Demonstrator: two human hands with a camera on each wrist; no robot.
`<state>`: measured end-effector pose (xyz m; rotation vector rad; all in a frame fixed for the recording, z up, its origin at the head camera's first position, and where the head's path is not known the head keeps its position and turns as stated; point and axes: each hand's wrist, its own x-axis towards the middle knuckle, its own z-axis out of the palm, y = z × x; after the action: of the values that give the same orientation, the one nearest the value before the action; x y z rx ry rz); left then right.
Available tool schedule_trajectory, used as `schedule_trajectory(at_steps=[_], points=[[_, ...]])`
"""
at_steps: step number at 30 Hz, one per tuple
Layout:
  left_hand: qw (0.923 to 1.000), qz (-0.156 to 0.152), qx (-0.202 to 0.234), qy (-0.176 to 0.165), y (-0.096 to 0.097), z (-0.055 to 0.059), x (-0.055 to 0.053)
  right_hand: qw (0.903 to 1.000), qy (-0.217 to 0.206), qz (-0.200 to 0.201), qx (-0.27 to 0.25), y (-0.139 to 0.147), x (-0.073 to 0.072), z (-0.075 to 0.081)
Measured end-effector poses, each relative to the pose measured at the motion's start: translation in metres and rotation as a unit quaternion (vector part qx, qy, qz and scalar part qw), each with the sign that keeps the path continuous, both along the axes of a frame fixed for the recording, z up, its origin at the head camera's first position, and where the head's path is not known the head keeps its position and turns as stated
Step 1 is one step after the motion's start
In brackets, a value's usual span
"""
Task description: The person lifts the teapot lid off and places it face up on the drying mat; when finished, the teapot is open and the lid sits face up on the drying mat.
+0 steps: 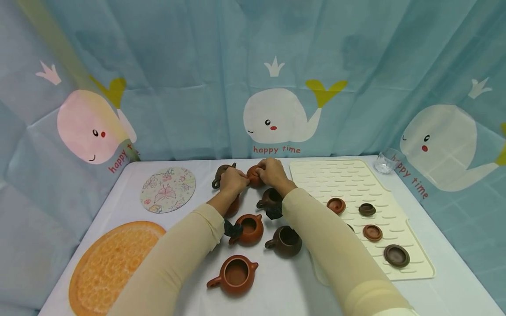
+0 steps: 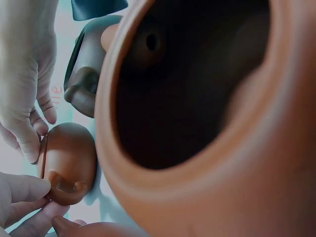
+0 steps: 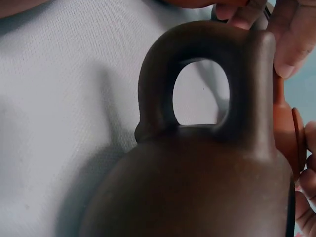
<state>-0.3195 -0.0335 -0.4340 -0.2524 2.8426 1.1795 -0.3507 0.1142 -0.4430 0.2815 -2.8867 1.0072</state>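
Note:
At the back of the table stands a small red clay teapot [image 1: 254, 176] with a lid [image 2: 42, 157] on its opening. My left hand [image 1: 234, 181] pinches this teapot at its left side, where the handle is mostly covered by fingers. From above, my right hand [image 1: 272, 172] holds the lid between thumb and fingers. Just left of the left hand is a dark brown teapot [image 1: 218, 176]. Under the left wrist, another red teapot [image 1: 233, 208] is partly hidden. A lidless dark teapot [image 1: 270, 198] stands beneath the right wrist and looms large in the right wrist view.
Nearer me stand open teapots: a red one [image 1: 251, 228], a dark one [image 1: 287, 242] and another red one [image 1: 237, 275]. Several loose lids lie on the cream mat [image 1: 328, 175] at right. A clear glass [image 1: 384, 163], patterned disc [image 1: 168, 191] and orange round mat [image 1: 118, 259] surround them.

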Motion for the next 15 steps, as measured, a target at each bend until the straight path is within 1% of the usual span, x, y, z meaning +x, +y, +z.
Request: schedule_trajectory(at_steps=[3, 7, 12, 14, 15], points=[[1.0000, -0.003, -0.001, 0.002, 0.001, 0.000, 0.000, 0.9999, 0.008, 0.002, -0.006, 0.002, 0.000, -0.001], [1.0000, -0.009, -0.001, 0.004, 0.001, 0.000, 0.000, 0.9992, 0.018, -0.013, -0.033, 0.006, 0.001, -0.003], [1.0000, 0.000, -0.004, 0.004, 0.000, -0.001, 0.001, 0.9954, -0.003, -0.032, -0.090, 0.010, 0.004, -0.001], [1.0000, 0.001, -0.004, 0.005, 0.000, -0.001, 0.000, 0.9906, -0.022, -0.037, -0.130, 0.011, 0.007, 0.002], [1.0000, 0.002, -0.005, 0.005, 0.000, -0.001, 0.000, 0.9865, -0.032, -0.038, -0.156, 0.012, 0.008, 0.003]])
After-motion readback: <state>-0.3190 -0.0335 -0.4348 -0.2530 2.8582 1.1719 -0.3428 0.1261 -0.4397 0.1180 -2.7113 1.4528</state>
